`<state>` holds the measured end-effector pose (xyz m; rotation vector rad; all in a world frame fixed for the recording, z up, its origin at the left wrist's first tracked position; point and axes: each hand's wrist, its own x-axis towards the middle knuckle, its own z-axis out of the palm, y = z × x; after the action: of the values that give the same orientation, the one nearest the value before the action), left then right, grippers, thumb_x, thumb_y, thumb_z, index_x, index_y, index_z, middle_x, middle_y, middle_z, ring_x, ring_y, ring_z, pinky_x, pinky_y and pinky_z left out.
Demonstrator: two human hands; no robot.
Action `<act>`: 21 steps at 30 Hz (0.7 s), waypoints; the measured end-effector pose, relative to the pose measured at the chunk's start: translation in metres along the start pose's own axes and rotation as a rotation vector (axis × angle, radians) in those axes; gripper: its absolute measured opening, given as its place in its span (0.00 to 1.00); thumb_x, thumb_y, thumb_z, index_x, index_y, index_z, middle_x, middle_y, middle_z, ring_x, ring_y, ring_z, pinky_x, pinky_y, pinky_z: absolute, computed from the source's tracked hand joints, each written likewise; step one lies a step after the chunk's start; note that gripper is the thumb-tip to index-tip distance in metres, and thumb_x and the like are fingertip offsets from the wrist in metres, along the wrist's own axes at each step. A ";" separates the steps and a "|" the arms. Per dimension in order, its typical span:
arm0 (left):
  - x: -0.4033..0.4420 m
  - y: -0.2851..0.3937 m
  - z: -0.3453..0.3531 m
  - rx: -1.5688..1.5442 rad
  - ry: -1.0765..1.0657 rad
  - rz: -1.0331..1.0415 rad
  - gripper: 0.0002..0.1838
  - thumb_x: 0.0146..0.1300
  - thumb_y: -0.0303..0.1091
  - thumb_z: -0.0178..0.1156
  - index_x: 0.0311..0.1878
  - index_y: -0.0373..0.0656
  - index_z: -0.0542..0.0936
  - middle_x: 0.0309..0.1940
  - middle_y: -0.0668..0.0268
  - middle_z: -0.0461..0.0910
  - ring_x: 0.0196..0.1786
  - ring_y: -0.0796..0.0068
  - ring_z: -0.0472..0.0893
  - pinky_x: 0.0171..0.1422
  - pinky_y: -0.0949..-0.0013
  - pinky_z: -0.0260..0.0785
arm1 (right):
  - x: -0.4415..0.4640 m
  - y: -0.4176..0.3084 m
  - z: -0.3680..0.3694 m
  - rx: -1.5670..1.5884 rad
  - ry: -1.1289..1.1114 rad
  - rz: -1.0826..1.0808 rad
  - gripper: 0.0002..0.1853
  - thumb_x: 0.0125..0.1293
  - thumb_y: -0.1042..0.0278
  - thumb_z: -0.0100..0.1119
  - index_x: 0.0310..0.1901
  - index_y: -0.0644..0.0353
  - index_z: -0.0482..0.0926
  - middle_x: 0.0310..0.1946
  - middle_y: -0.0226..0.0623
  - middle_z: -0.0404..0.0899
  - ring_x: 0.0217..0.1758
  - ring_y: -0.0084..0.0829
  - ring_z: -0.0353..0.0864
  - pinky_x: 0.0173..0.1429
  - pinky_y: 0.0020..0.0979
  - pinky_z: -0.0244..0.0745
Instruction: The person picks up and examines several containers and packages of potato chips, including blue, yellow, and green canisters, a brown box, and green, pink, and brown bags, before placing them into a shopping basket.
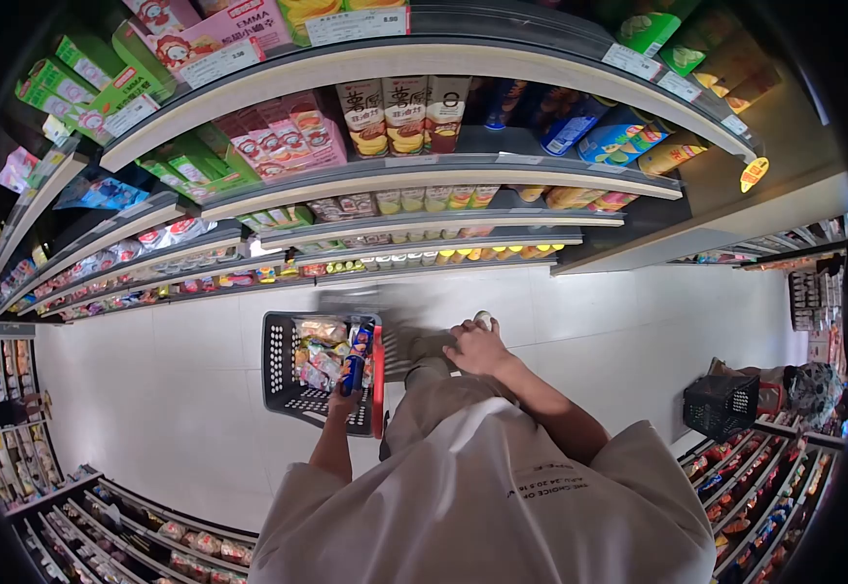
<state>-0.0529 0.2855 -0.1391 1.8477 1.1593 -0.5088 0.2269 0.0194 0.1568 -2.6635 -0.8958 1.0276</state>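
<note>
A dark shopping basket (274, 362) with a red strip along its right side is to the left of my legs. Inside lie several plastic-wrapped snack packs (319, 362), some pink, some yellowish. My left hand (343, 401) reaches over the basket's near side, with its fingers closed round a blue tube-shaped snack package (352, 372). Another blue and orange piece shows just beyond it; I cannot tell if it is the same package. My right hand (479, 347) is in front of my body, fingers loosely apart, with nothing visible in it. A small whitish thing (483, 318), perhaps a shoe tip, shows just past it.
Shelves (424, 185) of boxed snacks and cans run across the front. More racks (151, 526) stand behind me on both sides. Pale floor tiles (180, 389) lie between them. On the right is another dark basket (722, 405), beside what may be a person. My legs are blurred.
</note>
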 end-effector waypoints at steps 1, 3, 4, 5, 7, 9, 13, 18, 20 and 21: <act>-0.007 0.012 -0.002 -0.007 -0.040 -0.056 0.48 0.43 0.54 0.71 0.67 0.44 0.65 0.54 0.52 0.77 0.55 0.58 0.78 0.61 0.62 0.69 | 0.000 0.003 0.002 -0.001 -0.018 0.002 0.24 0.64 0.49 0.50 0.53 0.60 0.74 0.56 0.50 0.72 0.64 0.51 0.67 0.69 0.62 0.48; 0.004 0.013 0.000 0.094 -0.085 -0.086 0.47 0.42 0.53 0.71 0.67 0.47 0.67 0.54 0.53 0.78 0.55 0.59 0.79 0.61 0.63 0.69 | -0.001 0.010 0.004 -0.014 -0.024 0.023 0.24 0.64 0.49 0.50 0.53 0.59 0.74 0.56 0.49 0.72 0.64 0.50 0.67 0.68 0.62 0.49; 0.011 0.009 0.006 0.198 -0.027 -0.038 0.46 0.42 0.51 0.71 0.67 0.49 0.67 0.53 0.54 0.78 0.54 0.60 0.79 0.60 0.63 0.70 | -0.002 0.013 0.004 -0.026 0.034 -0.006 0.23 0.63 0.50 0.51 0.51 0.60 0.75 0.53 0.49 0.74 0.61 0.50 0.70 0.65 0.61 0.54; 0.015 0.003 0.010 0.217 -0.040 -0.038 0.44 0.43 0.49 0.70 0.67 0.51 0.67 0.52 0.56 0.79 0.54 0.60 0.79 0.60 0.62 0.70 | -0.001 0.016 0.003 -0.038 0.091 -0.037 0.22 0.62 0.51 0.52 0.50 0.60 0.76 0.50 0.49 0.76 0.57 0.50 0.72 0.62 0.60 0.59; 0.001 0.025 0.001 0.154 -0.076 -0.143 0.41 0.45 0.46 0.68 0.66 0.56 0.68 0.52 0.57 0.79 0.56 0.60 0.78 0.61 0.61 0.70 | 0.001 0.023 -0.002 -0.056 0.176 -0.048 0.20 0.61 0.52 0.53 0.47 0.60 0.77 0.48 0.48 0.78 0.55 0.48 0.75 0.60 0.56 0.62; 0.007 0.021 0.008 0.177 -0.077 -0.171 0.34 0.50 0.42 0.63 0.65 0.60 0.70 0.53 0.57 0.79 0.57 0.60 0.78 0.62 0.61 0.69 | 0.005 0.028 -0.012 -0.072 0.257 -0.068 0.19 0.60 0.54 0.55 0.45 0.60 0.79 0.45 0.48 0.79 0.52 0.47 0.77 0.59 0.53 0.65; 0.022 -0.001 0.017 0.136 -0.096 -0.125 0.24 0.55 0.34 0.53 0.58 0.56 0.78 0.54 0.54 0.77 0.56 0.57 0.78 0.62 0.60 0.69 | 0.029 0.029 -0.050 0.246 0.560 -0.235 0.09 0.55 0.66 0.59 0.33 0.63 0.81 0.34 0.48 0.81 0.39 0.48 0.80 0.49 0.43 0.74; -0.005 0.022 0.004 0.075 -0.017 0.113 0.19 0.52 0.32 0.54 0.48 0.43 0.82 0.43 0.49 0.82 0.50 0.52 0.81 0.56 0.59 0.72 | 0.072 0.013 -0.152 0.165 1.032 -0.433 0.21 0.52 0.73 0.61 0.50 0.63 0.72 0.47 0.51 0.73 0.54 0.52 0.71 0.59 0.43 0.69; -0.024 0.043 0.000 0.011 0.039 0.073 0.18 0.53 0.29 0.53 0.47 0.40 0.81 0.34 0.51 0.83 0.39 0.58 0.84 0.46 0.62 0.75 | 0.080 -0.006 -0.210 0.157 1.176 -0.534 0.28 0.51 0.74 0.62 0.56 0.62 0.67 0.54 0.52 0.66 0.58 0.52 0.66 0.59 0.43 0.67; -0.036 0.050 -0.005 0.014 0.048 0.067 0.18 0.53 0.29 0.53 0.47 0.40 0.81 0.34 0.51 0.83 0.39 0.58 0.84 0.46 0.62 0.75 | 0.085 -0.015 -0.231 0.142 1.270 -0.521 0.30 0.51 0.74 0.63 0.58 0.63 0.66 0.53 0.53 0.66 0.57 0.53 0.67 0.59 0.43 0.67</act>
<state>-0.0271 0.2618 -0.0875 1.9131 1.1235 -0.4381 0.4203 0.0975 0.2882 -2.0716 -0.9668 -0.6507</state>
